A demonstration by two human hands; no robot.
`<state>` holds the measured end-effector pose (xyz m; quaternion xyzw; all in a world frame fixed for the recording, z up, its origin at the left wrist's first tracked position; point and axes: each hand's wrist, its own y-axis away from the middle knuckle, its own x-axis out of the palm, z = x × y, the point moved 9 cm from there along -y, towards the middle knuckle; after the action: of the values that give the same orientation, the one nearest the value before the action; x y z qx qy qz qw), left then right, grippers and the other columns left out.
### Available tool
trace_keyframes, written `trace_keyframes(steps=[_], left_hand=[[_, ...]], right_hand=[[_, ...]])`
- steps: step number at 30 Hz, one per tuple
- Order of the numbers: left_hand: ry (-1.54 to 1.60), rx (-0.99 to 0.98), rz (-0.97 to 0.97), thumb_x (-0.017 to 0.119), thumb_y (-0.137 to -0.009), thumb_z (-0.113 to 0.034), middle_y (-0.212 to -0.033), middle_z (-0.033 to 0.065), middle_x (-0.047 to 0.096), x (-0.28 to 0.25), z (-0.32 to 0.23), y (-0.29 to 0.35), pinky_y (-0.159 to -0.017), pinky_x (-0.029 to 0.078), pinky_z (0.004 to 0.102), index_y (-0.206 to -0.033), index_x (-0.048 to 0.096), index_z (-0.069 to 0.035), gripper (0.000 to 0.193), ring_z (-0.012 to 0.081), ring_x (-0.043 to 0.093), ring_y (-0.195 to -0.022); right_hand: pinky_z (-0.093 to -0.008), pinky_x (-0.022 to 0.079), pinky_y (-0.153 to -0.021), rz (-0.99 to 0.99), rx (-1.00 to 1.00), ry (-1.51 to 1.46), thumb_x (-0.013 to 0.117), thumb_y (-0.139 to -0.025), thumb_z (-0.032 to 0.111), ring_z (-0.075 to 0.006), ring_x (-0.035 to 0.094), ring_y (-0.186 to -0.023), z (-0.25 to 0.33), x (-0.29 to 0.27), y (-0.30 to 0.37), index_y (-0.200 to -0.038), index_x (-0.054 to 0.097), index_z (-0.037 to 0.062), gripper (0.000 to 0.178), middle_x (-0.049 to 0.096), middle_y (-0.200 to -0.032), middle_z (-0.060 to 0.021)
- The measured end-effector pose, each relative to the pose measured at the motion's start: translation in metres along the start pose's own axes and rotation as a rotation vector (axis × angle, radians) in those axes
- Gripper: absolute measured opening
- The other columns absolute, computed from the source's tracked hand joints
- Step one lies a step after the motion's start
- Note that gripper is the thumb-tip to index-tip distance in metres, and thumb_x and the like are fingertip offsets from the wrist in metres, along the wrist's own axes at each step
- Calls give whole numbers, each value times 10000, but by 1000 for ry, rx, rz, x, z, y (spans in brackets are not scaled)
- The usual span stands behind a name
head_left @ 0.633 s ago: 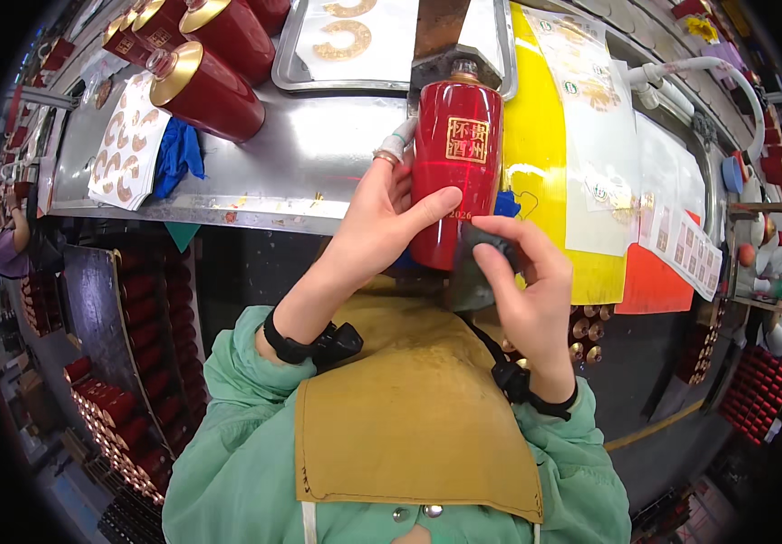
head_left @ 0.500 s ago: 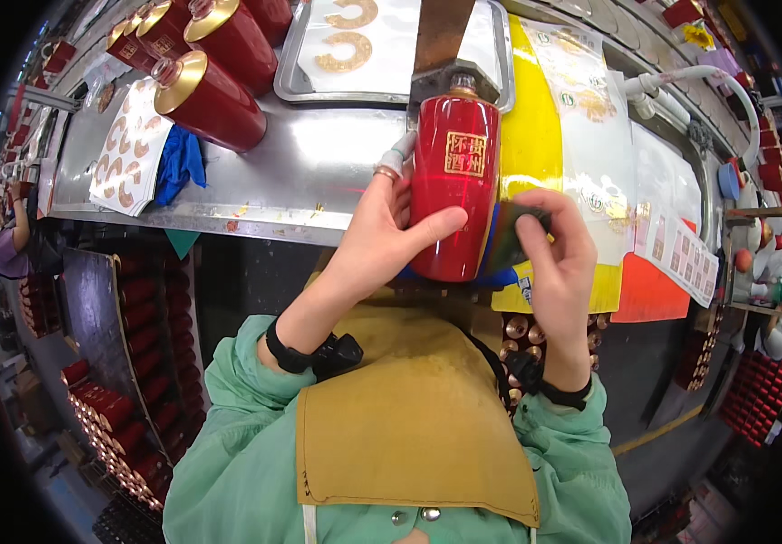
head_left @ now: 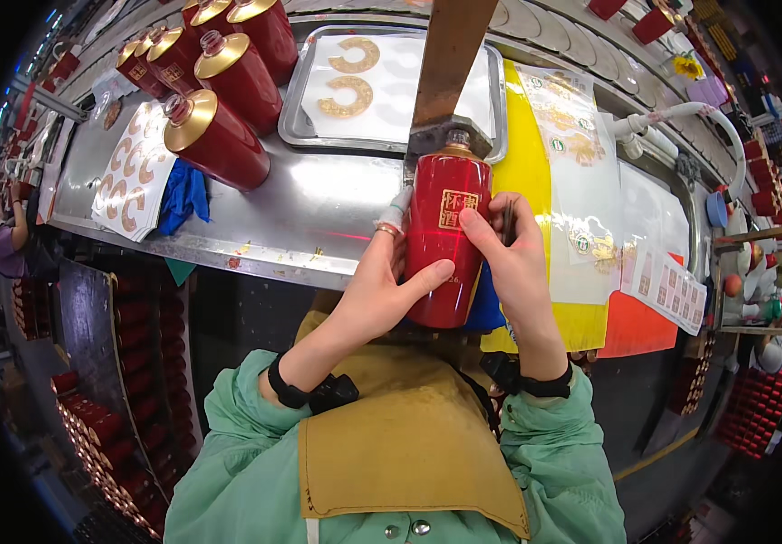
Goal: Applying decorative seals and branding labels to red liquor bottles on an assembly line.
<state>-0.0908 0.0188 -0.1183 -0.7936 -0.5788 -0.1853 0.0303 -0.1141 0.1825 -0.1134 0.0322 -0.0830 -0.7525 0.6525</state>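
A glossy red bottle [head_left: 438, 258] with a square gold label [head_left: 453, 207] stands at the bench edge, its neck by a metal holder. My left hand [head_left: 380, 281] is closed round the bottle's left side, thumb across its lower front; one fingertip wears a pale cover. On the other side, my right hand [head_left: 520, 263] presses its thumb on the label's right part. A thin dark pad [head_left: 508, 220] shows in this hand's bent fingers, mostly hidden.
Several red bottles with gold shoulders [head_left: 219, 140] stand at the left. Beyond lies a metal tray [head_left: 296, 127] with gold C-shaped decals [head_left: 346, 97]. A brown post [head_left: 448, 68] rises behind the bottle. Yellow sheet [head_left: 529, 195], decal sheets and a white pipe [head_left: 672, 111] are at right.
My right hand has moved up and left from beside the bottle's lower side, bringing its thumb onto the label. My left hand keeps its hold. The bench view has shifted slightly down.
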Motion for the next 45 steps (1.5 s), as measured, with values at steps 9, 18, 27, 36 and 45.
trace_keyframes(steps=[9, 18, 27, 36, 45], left_hand=[[13, 20, -1, 778, -969, -97, -1512, 173, 489, 1, -1, 1, -1182, 443, 408, -1608, 234, 35, 850, 223, 523, -1399], [-4, 55, -17, 782, -965, -103, -1518, 180, 485, 1, -2, 2, -1190, 433, 412, -1615, 222, 40, 870, 232, 520, -1403], [-44, 70, -22, 797, -957, -139, -1546, 195, 459, 0, -1, 1, -1209, 405, 419, -1629, 205, 42, 913, 252, 501, -1423], [-46, 72, -46, 802, -949, -123, -1544, 196, 463, 1, -2, 3, -1199, 411, 415, -1650, 178, 33, 951, 245, 509, -1412], [-47, 61, -65, 792, -951, -78, -1538, 168, 478, 1, 3, 5, -1197, 415, 422, -1630, 236, 29, 883, 241, 510, -1413]], right_hand=[[-200, 351, -633, -7, -4, 27, 843, -944, 202, -20, 412, -737, 4, 1, 0, -1058, 546, 58, 349, 488, -840, 68], [-187, 385, -739, 52, 20, 74, 802, -975, 131, -25, 442, -816, 4, -1, -1, -1094, 560, 72, 276, 492, -911, 63], [-195, 371, -704, 39, 4, 65, 819, -961, 165, -25, 427, -789, -6, -6, 1, -1086, 559, 66, 305, 490, -886, 67], [-340, 501, -865, 86, -523, 597, 620, -999, 7, -232, 612, -995, 80, -4, -1, -1351, 637, 18, 353, 647, -1054, -116], [-393, 504, -779, 341, -1097, 1006, 701, -813, 38, -267, 656, -879, 141, 55, -9, -1222, 730, 84, 413, 720, -900, -67]])
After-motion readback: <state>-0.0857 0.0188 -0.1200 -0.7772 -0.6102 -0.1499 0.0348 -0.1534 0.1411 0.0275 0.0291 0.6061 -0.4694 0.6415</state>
